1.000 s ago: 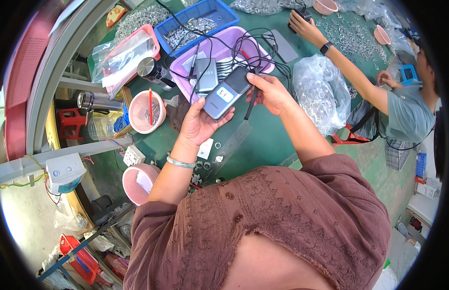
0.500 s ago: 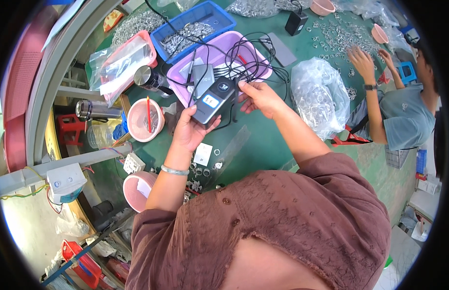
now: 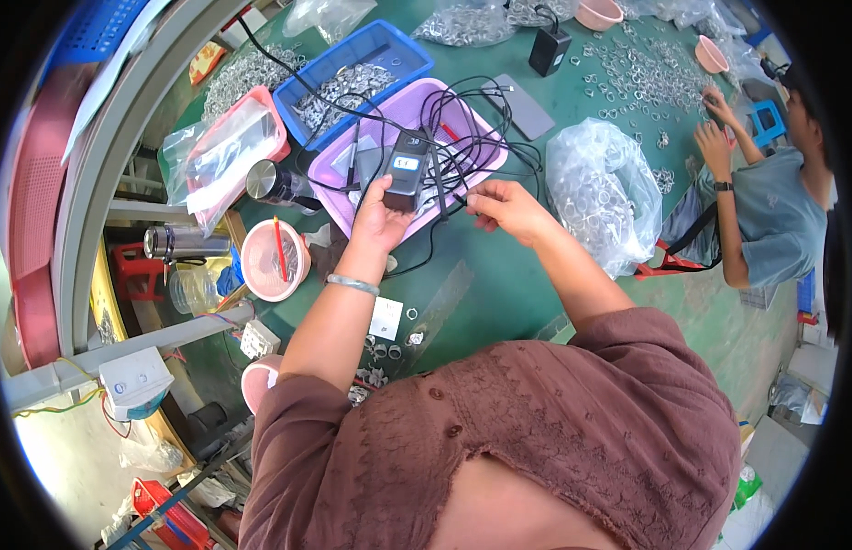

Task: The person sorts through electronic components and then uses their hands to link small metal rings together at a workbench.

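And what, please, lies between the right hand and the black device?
The head view shows black cables over the purple bin between right hand and black device.

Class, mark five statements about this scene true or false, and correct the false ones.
1. The left hand holds a black device. True.
2. The right hand grips the pencil. False: the red pencil stands in a pink bowl.
3. A blue tray holds small metal pieces. True.
4. Black cables lie over the purple basket. True.
5. The bulging bag is left of that basket. False: the plastic bag is to its right.
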Demonstrator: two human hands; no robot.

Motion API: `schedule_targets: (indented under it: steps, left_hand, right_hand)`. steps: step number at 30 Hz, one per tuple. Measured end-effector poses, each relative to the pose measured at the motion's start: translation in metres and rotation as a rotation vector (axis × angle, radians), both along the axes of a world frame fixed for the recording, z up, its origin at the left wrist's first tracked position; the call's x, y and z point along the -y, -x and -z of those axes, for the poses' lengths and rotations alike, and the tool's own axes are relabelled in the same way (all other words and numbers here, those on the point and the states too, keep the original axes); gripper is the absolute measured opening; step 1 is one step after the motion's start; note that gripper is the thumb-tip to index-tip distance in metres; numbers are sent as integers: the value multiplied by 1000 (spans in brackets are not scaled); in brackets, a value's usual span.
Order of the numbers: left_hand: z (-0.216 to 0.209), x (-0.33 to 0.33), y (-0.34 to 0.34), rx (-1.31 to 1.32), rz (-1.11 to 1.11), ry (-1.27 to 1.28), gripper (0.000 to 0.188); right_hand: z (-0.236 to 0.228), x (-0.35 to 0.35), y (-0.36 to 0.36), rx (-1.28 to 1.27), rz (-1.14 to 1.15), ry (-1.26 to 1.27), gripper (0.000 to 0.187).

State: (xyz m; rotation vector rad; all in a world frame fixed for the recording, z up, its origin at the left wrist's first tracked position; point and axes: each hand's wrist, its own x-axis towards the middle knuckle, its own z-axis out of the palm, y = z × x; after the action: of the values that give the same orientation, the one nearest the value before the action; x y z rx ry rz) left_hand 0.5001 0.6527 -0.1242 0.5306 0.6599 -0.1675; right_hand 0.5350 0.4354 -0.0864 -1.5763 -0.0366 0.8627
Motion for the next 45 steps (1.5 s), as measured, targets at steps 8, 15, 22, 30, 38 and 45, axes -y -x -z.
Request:
schedule_targets:
  steps: [8,15,22,30,38,45]
  left_hand:
    - [13,1,1,89,58,-13,37]
    - [-13,-3,17,267,178,-117,40]
    - [-16,-15,21,363,267,-194,53]
    - [-11,-28,19,376,224,-209,55]
    - [-12,-23,9,372,242,-189,56]
    - [-8,-19,8,368,213,-167,53]
  right_hand:
    - [11,19,-14,14,93,-8,23]
    - [-2,-7,-54,252,30,-7,30]
    - [2,-36,-78,236,-75,-235,37]
    - [-6,-45,-104,-69,81,-518,15]
    - [-10,-59,-127,-34,-12,-245,17]
    - [-3,-66,-134,62,-58,-229,15]
